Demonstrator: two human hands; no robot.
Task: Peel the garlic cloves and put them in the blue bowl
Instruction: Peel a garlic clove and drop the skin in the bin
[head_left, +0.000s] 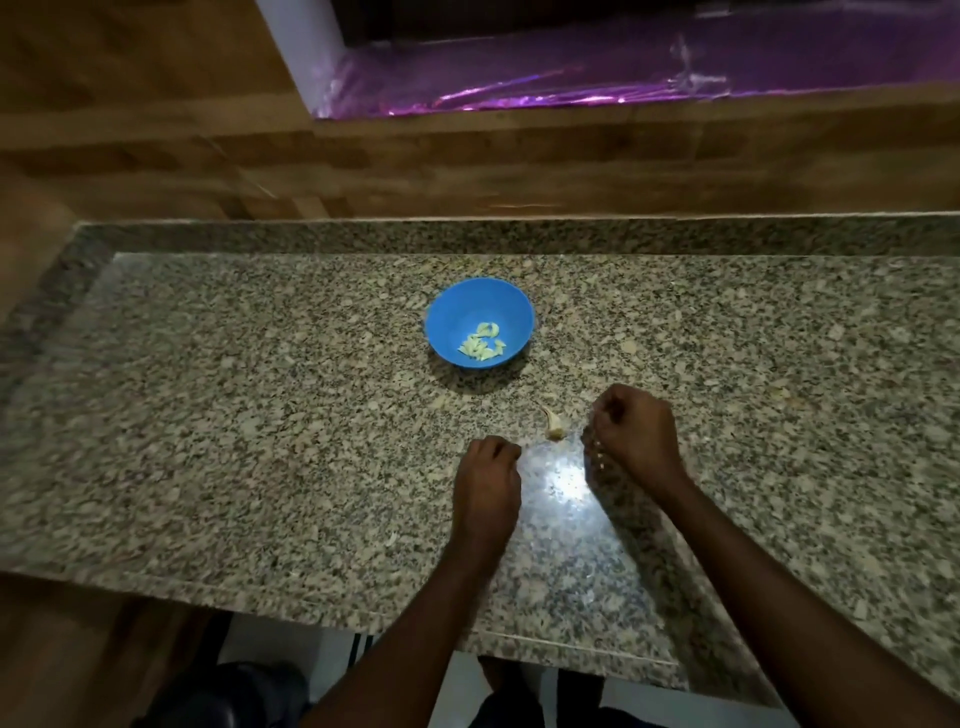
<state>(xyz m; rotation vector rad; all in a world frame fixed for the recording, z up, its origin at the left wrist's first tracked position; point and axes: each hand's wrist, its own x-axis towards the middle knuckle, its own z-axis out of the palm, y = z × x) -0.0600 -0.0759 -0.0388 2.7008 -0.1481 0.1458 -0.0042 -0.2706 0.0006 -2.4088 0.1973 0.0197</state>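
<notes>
A big speckled stone counter (260, 415) holds everything, with a wooden wall (467, 166) behind it. The blue bowl (511, 306) sits in the middle of the counter, and a little pile of peeled garlic cloves (480, 345) lies inside it, so much of the job looks done. Nearer the person than the bowl is the right hand (636, 436), fingers curled in; I cannot tell if it holds anything. The left hand (485, 486) is nearer still, curled too, maybe pinching skin, but that is hidden. Between the bowl and the hands lies one garlic piece (553, 426) with a thin tail, close by, probably so it is easy to grab.
</notes>
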